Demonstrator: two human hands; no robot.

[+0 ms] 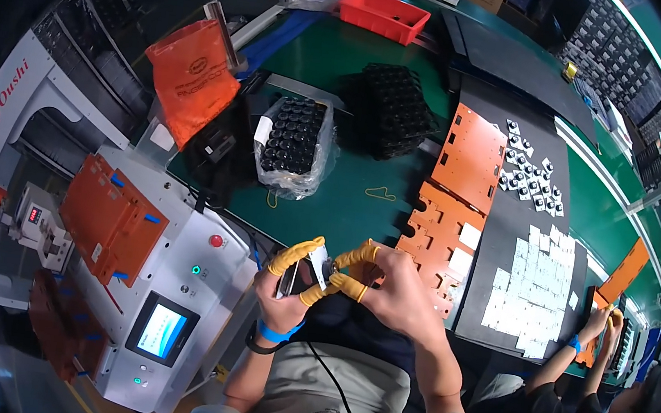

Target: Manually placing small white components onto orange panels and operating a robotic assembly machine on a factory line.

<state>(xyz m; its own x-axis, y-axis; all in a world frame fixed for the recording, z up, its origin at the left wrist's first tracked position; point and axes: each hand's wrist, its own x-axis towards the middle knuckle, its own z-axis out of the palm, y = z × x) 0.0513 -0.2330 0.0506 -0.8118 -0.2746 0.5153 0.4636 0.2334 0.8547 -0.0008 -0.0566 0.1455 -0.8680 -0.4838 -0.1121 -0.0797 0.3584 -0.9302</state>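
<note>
My left hand (pixel 285 288) wears yellow finger cots and a blue wristband. It grips a thin square plate (pixel 314 269), white with a dark face, tilted in front of my body. My right hand (pixel 390 288), also in yellow finger cots, is closed against the plate's right side. Its fingertips pinch a small dark round part (pixel 328 269) there, mostly hidden by the fingers. Just right of my hands lies an orange fixture board (pixel 435 240) with notched cutouts and a few white square plates on it. A second orange board (pixel 469 157) lies beyond it.
A bagged tray of black round parts (pixel 293 140) stands ahead, beside stacked black trays (pixel 396 111). White plates (pixel 531 289) and assembled pieces (pixel 532 178) cover the black mat. A machine with a touchscreen (pixel 163 330) stands left; a co-worker (pixel 561 408) works at right.
</note>
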